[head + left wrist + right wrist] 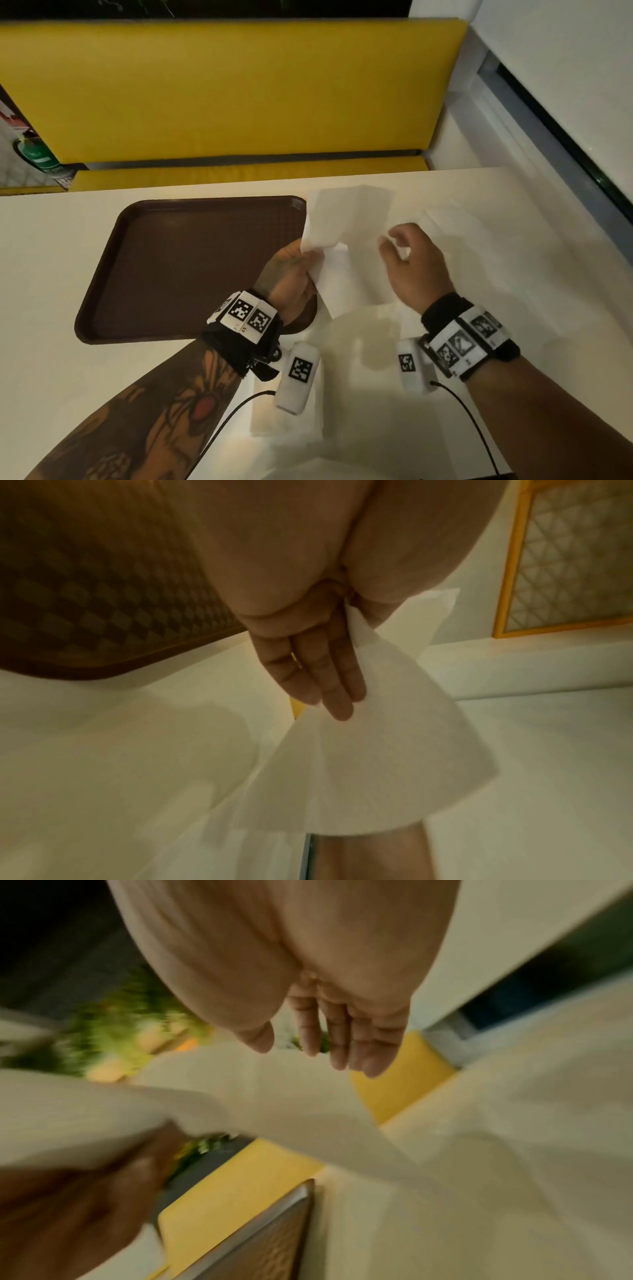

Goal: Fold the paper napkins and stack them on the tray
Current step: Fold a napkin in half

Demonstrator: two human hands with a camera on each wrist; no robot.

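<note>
The left hand (291, 274) holds a white paper napkin (346, 250) up above the white tabletop (51, 274), just right of the brown tray (102, 291). In the left wrist view the napkin's edge runs between the thumb and the straight fingers (329, 669), which lie flat against the sheet, so the hand pinches the napkin at its left edge. The sheet hangs partly unfolded, with creases across it, and its far part rises over the tray's right far corner.

The right hand (411, 263) hovers at the napkin's right side. Its fingers (359, 1042) are loosely bent and spread apart from the thumb; in the blurred right wrist view they hold nothing, and the napkin passes just below the fingertips. Whether a fingertip touches the paper cannot be told.

The tray lies flat on the tabletop to the left of both hands, and its textured floor shows no napkins on it. More white paper (287, 421) lies on the tabletop near the person, under the wrists, and another pale sheet (455, 219) lies to the right, beyond the right hand. A yellow bench (222, 96) stands on the far side of the tabletop
</note>
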